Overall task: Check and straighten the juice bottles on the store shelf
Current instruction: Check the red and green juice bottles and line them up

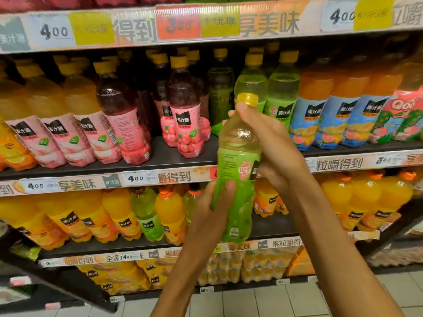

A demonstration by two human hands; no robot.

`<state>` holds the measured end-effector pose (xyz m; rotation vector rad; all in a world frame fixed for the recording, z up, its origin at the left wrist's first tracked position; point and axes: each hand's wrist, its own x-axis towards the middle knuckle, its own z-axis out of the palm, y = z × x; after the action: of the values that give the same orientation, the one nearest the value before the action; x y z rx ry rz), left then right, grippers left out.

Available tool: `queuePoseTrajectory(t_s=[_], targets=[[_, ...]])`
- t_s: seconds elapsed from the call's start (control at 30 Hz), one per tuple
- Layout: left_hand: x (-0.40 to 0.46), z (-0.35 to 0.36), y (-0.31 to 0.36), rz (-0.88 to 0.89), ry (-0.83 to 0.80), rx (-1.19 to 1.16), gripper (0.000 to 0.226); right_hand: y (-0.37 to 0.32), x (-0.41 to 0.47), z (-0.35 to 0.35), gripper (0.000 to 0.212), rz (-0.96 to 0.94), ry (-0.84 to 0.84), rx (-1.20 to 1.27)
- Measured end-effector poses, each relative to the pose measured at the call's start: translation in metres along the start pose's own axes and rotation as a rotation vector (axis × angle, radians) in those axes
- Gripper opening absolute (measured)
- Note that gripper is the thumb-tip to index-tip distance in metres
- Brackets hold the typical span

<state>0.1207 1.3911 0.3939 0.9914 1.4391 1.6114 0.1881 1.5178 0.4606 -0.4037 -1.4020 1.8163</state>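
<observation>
I hold a green juice bottle (235, 179) with a yellow cap upright in front of the shelves, off the shelf. My left hand (211, 209) grips its lower body from the left, thumb across the green label. My right hand (272, 149) wraps the bottle's neck and shoulder from the right, thumb just under the cap. Behind it, on the middle shelf (183, 161), more green bottles (281, 94) stand next to red-pink bottles (185, 115). There is a gap on the shelf where the held bottle sits in view.
Pale yellow bottles (52, 131) with pink labels lean at the left of the middle shelf. Orange bottles (320, 110) with blue labels fill its right. The lower shelf (114, 245) holds larger orange and green bottles. Wrapped multipacks (251, 266) sit near the tiled floor.
</observation>
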Motion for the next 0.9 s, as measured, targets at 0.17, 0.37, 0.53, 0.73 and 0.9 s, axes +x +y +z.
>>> queuePoseTrajectory(t_s=[0.17, 0.37, 0.53, 0.73, 0.9], targets=[[-0.005, 0.022, 0.005, -0.147, -0.084, -0.312, 0.064, -0.006, 0.005, -0.019, 0.030, 0.103, -0.140, 0.178], [-0.006, 0.034, 0.003, -0.187, -0.174, -0.394, 0.070, -0.004, 0.010, -0.016, 0.032, 0.232, -0.210, 0.416], [-0.005, 0.020, 0.011, -0.104, -0.051, -0.129, 0.062, -0.014, 0.012, -0.017, 0.027, 0.149, -0.134, 0.131], [-0.011, 0.023, 0.014, -0.124, -0.069, -0.209, 0.053, -0.011, 0.014, -0.019, 0.037, 0.216, -0.182, 0.144], [-0.021, 0.022, 0.015, -0.223, -0.196, -0.565, 0.059, 0.001, 0.015, -0.008, 0.047, 0.394, -0.185, 0.441]])
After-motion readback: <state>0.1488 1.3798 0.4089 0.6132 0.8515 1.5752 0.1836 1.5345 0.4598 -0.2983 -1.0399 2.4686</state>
